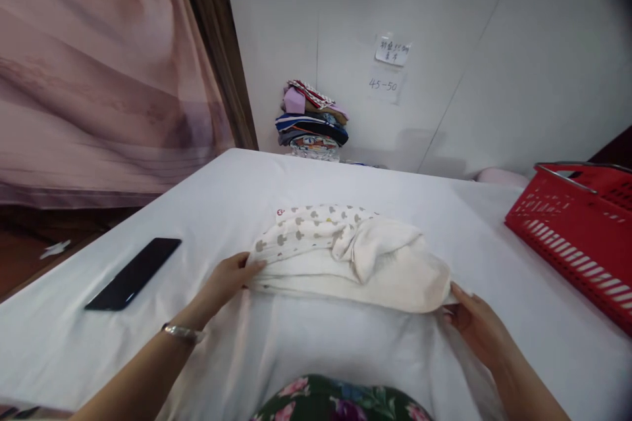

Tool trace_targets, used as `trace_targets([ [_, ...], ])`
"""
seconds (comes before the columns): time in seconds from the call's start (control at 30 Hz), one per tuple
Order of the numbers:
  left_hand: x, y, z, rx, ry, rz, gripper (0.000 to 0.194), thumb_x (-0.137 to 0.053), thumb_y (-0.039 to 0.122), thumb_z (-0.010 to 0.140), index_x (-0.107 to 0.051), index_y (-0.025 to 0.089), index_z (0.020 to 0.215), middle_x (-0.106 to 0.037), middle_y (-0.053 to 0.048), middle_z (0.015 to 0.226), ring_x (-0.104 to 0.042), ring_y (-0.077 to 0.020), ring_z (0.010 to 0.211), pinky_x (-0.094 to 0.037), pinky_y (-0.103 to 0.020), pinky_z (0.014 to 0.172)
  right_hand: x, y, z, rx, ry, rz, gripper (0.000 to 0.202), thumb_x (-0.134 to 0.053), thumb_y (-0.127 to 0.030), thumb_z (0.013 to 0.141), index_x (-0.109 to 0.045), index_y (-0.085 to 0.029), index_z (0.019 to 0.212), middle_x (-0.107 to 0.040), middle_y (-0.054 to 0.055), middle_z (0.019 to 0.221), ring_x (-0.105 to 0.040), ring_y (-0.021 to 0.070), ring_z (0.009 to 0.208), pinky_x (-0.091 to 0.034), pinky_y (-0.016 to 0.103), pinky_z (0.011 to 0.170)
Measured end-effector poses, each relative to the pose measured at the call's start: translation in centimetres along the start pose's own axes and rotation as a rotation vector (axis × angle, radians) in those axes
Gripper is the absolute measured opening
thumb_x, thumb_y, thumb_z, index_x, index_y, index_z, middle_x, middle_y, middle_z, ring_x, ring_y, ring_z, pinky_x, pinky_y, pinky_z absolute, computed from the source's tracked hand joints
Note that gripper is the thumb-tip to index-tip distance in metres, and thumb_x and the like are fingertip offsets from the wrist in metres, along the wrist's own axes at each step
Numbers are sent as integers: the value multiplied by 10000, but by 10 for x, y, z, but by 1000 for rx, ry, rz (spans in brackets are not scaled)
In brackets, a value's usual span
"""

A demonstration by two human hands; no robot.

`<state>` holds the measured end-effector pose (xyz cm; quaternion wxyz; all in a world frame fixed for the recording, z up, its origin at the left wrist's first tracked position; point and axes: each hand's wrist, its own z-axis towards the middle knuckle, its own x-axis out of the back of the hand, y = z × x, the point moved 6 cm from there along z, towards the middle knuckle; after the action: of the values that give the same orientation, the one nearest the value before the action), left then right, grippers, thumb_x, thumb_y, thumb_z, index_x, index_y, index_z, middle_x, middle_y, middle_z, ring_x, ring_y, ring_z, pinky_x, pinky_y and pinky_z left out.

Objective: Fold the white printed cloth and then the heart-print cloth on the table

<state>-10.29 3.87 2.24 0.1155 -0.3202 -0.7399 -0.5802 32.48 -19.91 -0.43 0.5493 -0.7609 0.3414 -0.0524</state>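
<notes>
A cream-white cloth garment with a grey print along its far left part lies bunched and partly folded on the white-covered table. At its left end my left hand pinches the near edge between thumb and fingers, with a silver bracelet on the wrist. My right hand grips the right end of the garment, fingers closed on the edge. The middle of the cloth is crumpled, with a loose fold rising on top.
A black phone lies on the left. At the right edge stands a red plastic basket. Folded clothes are stacked beyond the table's far edge, against the wall. A pink curtain hangs at the left.
</notes>
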Motion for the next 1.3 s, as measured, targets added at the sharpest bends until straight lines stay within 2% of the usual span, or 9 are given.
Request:
trace_targets([
  [0.13,13,40,-15,-447,415,479,562,-501,503,794,-478,167,1243,-557,-141,1206,-560,-283,1029,-449,-431,864,14,7,-5,-29,44,-22,321,-686,-435,720,-657,-194,929,-687,51,883,-631,166,679,-476,223,452],
  [0.27,-34,75,-22,-869,247,674,364,-471,368,852,-546,191,1161,-576,-107,1189,-510,-246,1112,-394,-403,949,3,5,0,1,9,-72,279,-661,-446,728,-652,-199,856,-673,37,753,-615,165,639,-429,216,424],
  [0.37,-58,82,-5,-829,176,809,315,-503,305,825,-577,203,1113,-587,-101,1174,-517,-263,1091,-397,-422,914,-6,-12,-3,132,41,-140,222,-691,-393,698,-651,-192,785,-654,23,676,-585,150,580,-418,220,428],
  [0.53,-57,89,24,-745,122,692,225,-452,321,833,-635,193,861,-643,-87,950,-562,-232,940,-416,-364,816,8,-67,-29,537,190,62,252,-733,-360,626,-650,-206,808,-653,-15,759,-562,108,613,-421,199,464],
  [0.67,-9,92,31,-485,120,24,298,-488,453,780,-599,182,723,-618,-29,709,-567,-181,700,-440,-293,662,50,-67,-37,459,281,-88,273,-717,-424,610,-635,-187,719,-618,-7,677,-534,118,567,-423,225,459],
  [0.83,51,114,-3,-390,103,-645,258,-632,429,680,-575,180,717,-575,16,638,-517,-123,584,-427,-222,539,94,-60,-55,401,576,-891,319,-686,-419,585,-662,-196,813,-641,35,717,-551,169,568,-449,305,528],
  [0.97,54,128,-35,-409,115,-685,274,-650,432,691,-571,170,709,-548,26,591,-499,-104,525,-413,-205,486,27,-75,-74,753,512,-983,383,-562,-454,711,-633,-232,1015,-644,62,1004,-577,179,695,-437,282,531],
  [1.17,32,138,-63,-466,124,-572,351,-643,509,689,-569,166,693,-517,32,544,-466,-95,475,-376,-205,438,-126,-49,-34,610,-207,-1051,609,-590,-404,758,-435,-282,1334,-641,-39,704,-539,129,605,-409,248,608],
  [1.3,58,138,-58,-528,278,-519,365,-659,509,662,-541,164,650,-494,47,531,-421,-67,461,-325,-188,423,-151,-44,0,634,-264,-1255,216,-585,-315,752,-679,-201,909,-589,-52,571,-507,95,557,-359,213,598],
])
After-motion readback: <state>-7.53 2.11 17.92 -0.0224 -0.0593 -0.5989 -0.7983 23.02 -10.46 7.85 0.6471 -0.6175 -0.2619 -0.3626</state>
